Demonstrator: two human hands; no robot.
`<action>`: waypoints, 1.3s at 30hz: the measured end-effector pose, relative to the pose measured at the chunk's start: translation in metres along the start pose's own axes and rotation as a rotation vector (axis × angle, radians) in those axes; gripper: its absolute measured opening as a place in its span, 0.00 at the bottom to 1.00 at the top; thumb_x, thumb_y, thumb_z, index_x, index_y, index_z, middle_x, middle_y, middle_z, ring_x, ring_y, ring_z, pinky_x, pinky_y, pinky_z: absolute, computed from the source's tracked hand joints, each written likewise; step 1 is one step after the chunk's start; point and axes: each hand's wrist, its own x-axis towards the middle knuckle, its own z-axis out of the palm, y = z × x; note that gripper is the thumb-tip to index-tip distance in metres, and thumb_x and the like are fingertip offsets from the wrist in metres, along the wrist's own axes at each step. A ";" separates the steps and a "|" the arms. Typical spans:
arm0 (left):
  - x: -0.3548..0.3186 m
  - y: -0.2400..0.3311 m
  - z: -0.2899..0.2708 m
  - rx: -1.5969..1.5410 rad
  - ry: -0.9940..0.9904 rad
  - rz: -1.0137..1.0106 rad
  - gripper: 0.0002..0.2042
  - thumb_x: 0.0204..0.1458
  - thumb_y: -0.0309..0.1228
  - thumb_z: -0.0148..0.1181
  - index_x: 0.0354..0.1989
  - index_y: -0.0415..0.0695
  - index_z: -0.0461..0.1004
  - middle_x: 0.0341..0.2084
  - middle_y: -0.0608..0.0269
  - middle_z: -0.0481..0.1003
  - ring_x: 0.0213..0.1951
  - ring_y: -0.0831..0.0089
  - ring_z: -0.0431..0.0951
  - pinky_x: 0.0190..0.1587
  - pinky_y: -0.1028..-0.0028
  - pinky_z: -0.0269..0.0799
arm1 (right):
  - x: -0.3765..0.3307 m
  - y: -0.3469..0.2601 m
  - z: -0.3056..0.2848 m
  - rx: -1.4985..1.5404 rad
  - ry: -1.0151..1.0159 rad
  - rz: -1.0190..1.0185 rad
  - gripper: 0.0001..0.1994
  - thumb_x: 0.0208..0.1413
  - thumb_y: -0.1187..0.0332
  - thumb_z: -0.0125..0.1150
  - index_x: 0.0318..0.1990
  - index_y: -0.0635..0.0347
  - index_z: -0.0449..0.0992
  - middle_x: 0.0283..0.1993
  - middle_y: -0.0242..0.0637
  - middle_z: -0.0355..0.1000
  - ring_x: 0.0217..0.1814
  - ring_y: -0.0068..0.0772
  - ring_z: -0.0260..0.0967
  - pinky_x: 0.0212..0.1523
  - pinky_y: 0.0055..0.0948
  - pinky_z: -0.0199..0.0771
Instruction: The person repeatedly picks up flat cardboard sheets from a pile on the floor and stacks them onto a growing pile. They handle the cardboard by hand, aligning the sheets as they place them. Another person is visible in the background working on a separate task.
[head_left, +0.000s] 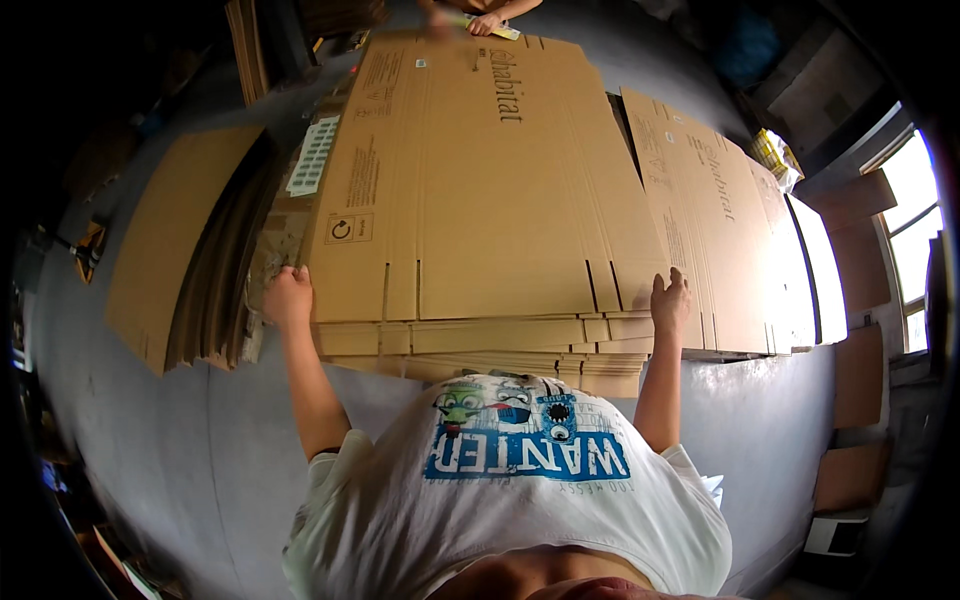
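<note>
A large flattened cardboard box (470,190), brown with dark print and slots cut along its near side, lies on top of a stack of similar flat boxes (480,340) in front of me. My left hand (288,295) is closed at its left edge, close to the near corner. At the opposite side, my right hand (672,298) is closed around the near right corner, thumb and fingers pointing up. The undersides of both grips are hidden. Across the stack, another person's hand (487,24) rests by the far edge with a pale yellow and white item; their other hand is blurred.
To the right lies another stack of printed flat boxes (700,210). More cardboard sheets (190,240) stand at the left. A sheet of small labels (314,155) sits beside the main stack's left edge. Bright windows (912,230) and cardboard pieces line the right wall.
</note>
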 end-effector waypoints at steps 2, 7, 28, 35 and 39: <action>0.012 -0.008 0.006 -0.005 -0.192 0.012 0.16 0.52 0.46 0.51 0.35 0.45 0.73 0.32 0.53 0.77 0.37 0.54 0.76 0.39 0.58 0.70 | 0.005 0.015 0.018 -0.135 -0.040 0.074 0.24 0.51 0.57 0.55 0.50 0.66 0.68 0.48 0.51 0.69 0.53 0.49 0.65 0.51 0.41 0.66; 0.012 -0.004 0.012 -0.127 -0.221 0.067 0.18 0.52 0.46 0.50 0.33 0.41 0.72 0.33 0.53 0.76 0.39 0.52 0.75 0.42 0.58 0.69 | 0.011 0.051 0.036 -0.137 -0.104 0.132 0.27 0.49 0.54 0.57 0.49 0.69 0.69 0.46 0.55 0.70 0.48 0.52 0.69 0.48 0.42 0.69; -0.003 0.011 0.026 0.075 -0.060 0.021 0.22 0.54 0.48 0.45 0.46 0.41 0.68 0.37 0.48 0.75 0.41 0.52 0.75 0.41 0.57 0.71 | -0.033 0.037 0.045 2.064 -0.484 0.839 0.10 0.56 0.68 0.52 0.43 0.61 0.69 0.43 0.42 0.73 0.45 0.43 0.72 0.46 0.45 0.75; -0.007 0.013 0.026 0.063 0.009 0.052 0.20 0.55 0.47 0.45 0.41 0.41 0.68 0.36 0.49 0.76 0.39 0.52 0.76 0.40 0.56 0.71 | -0.040 0.033 0.049 1.978 -0.494 0.821 0.10 0.58 0.67 0.49 0.43 0.61 0.69 0.42 0.41 0.73 0.41 0.41 0.74 0.41 0.40 0.78; -0.014 0.019 0.022 0.065 0.018 0.038 0.19 0.55 0.47 0.44 0.42 0.42 0.68 0.35 0.50 0.76 0.39 0.53 0.76 0.39 0.57 0.71 | -0.041 0.031 0.048 1.939 -0.502 0.801 0.09 0.59 0.67 0.47 0.43 0.60 0.69 0.40 0.39 0.74 0.39 0.38 0.75 0.36 0.36 0.80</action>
